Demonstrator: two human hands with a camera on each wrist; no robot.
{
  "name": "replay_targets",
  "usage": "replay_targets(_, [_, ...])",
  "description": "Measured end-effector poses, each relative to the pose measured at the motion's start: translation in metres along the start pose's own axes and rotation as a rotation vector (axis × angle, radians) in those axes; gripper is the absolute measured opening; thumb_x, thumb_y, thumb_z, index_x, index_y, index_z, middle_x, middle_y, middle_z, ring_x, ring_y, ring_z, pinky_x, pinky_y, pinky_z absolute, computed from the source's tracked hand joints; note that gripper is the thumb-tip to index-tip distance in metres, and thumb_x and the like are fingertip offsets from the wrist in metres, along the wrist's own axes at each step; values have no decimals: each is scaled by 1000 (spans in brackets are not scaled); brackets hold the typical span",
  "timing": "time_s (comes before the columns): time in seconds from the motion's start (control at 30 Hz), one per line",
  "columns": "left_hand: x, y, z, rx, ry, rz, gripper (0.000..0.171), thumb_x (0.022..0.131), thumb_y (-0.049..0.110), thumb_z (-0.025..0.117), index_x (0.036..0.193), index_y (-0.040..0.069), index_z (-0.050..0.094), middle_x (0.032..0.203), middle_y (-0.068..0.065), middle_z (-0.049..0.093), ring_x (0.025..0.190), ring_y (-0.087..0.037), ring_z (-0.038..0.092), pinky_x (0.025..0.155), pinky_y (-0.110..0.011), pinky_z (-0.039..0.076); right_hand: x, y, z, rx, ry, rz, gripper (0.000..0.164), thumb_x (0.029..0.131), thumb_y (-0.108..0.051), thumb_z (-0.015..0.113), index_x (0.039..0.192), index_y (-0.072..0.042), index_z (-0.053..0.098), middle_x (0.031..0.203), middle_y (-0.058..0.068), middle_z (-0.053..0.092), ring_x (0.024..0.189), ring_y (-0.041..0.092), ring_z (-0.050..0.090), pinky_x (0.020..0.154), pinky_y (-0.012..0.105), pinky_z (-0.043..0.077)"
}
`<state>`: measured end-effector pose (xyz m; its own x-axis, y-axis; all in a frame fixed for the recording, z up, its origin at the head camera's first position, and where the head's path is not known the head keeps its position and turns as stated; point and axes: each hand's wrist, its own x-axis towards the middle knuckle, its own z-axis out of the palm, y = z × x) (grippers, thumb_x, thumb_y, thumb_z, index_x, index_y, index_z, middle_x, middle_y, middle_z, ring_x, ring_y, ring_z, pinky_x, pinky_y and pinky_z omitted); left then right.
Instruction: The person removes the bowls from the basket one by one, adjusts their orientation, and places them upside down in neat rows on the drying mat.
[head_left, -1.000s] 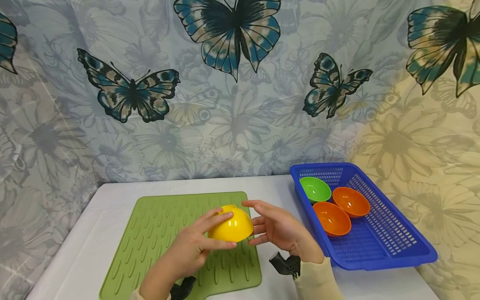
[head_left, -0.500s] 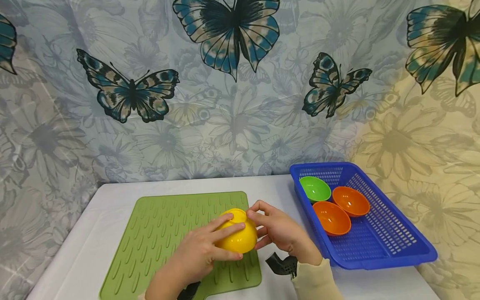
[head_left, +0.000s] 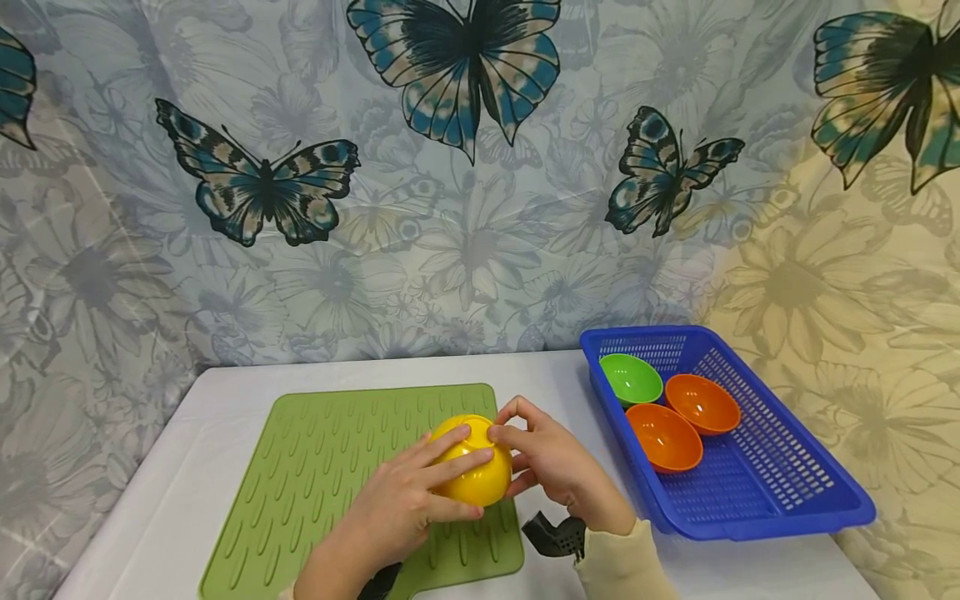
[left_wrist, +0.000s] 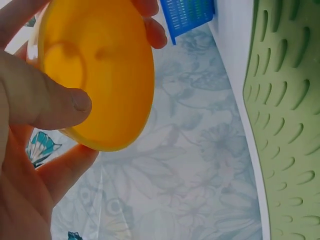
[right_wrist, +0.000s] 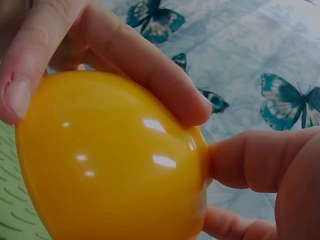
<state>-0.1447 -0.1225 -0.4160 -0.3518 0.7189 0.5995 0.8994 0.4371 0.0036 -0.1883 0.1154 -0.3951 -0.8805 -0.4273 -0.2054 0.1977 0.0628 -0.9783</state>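
Observation:
A glossy yellow bowl [head_left: 486,483] is held up over the right part of the green mat, its rounded underside and small foot ring facing the head camera. My left hand [head_left: 397,500] grips it from the left, fingers spread across the outside. In the left wrist view the thumb [left_wrist: 55,105] presses against the hollow inside of the bowl [left_wrist: 117,75]. My right hand [head_left: 558,458] pinches the bowl's right side, thumb and index finger close to the foot ring. Close up, the right wrist view shows fingers of both hands around the bowl's outside [right_wrist: 110,160].
Under the hands lies the green textured mat [head_left: 300,467] on a white-covered table [head_left: 150,500]. To the right stands a blue perforated basket [head_left: 787,467] with a green bowl [head_left: 630,379] and two orange bowls [head_left: 663,437] inside. A butterfly-patterned cloth [head_left: 480,250] hangs behind.
The bowl has moved slightly right and tilted, showing more of its foot. My right hand, earlier spread beside it, has closed its thumb and fingers onto it.

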Motion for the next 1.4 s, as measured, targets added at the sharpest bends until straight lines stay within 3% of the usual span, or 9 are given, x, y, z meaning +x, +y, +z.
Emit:
replay_targets(0.13, [0,3,0,-76,-61,-89,62,70,-2,81,122,30,74,159,-2,34,146,-36,24,102,-65,37,1,0,1,-6,37,-27,31,96,-25,66,111,-5,47,104,22,61,73,39,70,55,43,59])
replay_targets(0.23, [0,7,-1,-196,-118,-248,71,81,18,83,145,32,55,166,-9,8,148,-43,7,99,-65,40,0,-1,2,-20,61,-36,32,96,-25,66,116,-6,49,102,22,61,71,38,70,56,44,59])
replay_targets(0.3, [-1,9,-1,-278,-129,-379,87,79,30,86,153,34,42,166,-11,-8,147,-46,0,96,-62,44,0,-1,3,-33,77,-38,34,95,-24,67,120,-7,50,101,22,61,70,37,69,56,44,59])
replay_targets(0.4, [-1,10,-1,-361,-115,-545,104,74,35,88,159,35,29,163,-10,-20,142,-51,18,89,-55,52,0,-2,6,-59,103,-48,37,95,-22,67,125,-8,52,101,22,63,69,34,68,55,44,59])
replay_targets(0.53, [-1,11,0,-420,-103,-681,109,72,38,88,160,36,23,163,-9,-20,127,-53,44,87,-52,54,0,-2,12,-105,131,-76,42,94,-20,68,133,-10,55,103,21,64,73,31,67,56,45,59])
replay_targets(0.67, [1,11,0,-416,-104,-777,105,75,39,86,159,41,22,165,-7,-10,138,-51,30,93,-63,47,0,-3,17,-174,159,-97,49,94,-22,70,140,-16,54,105,21,63,77,30,65,58,45,59])
replay_targets(0.8, [3,11,0,-370,-116,-849,103,75,41,84,158,45,23,166,-5,0,146,-45,12,94,-71,40,0,-2,21,-230,175,-97,52,94,-24,71,143,-21,53,111,21,61,78,29,66,58,43,59])
replay_targets(1.07, [4,9,-1,-367,-127,-897,100,77,38,85,156,48,25,163,-15,16,130,-52,41,94,-67,43,0,0,31,-255,163,-123,48,95,-23,70,141,-16,57,124,27,55,80,27,67,63,46,60])
replay_targets(1.4, [4,7,-4,-304,-124,-916,89,77,34,86,153,37,41,159,-17,27,125,-51,48,95,-64,44,2,4,39,-284,159,-162,47,96,-26,69,140,-17,57,129,22,55,85,25,67,64,43,60])
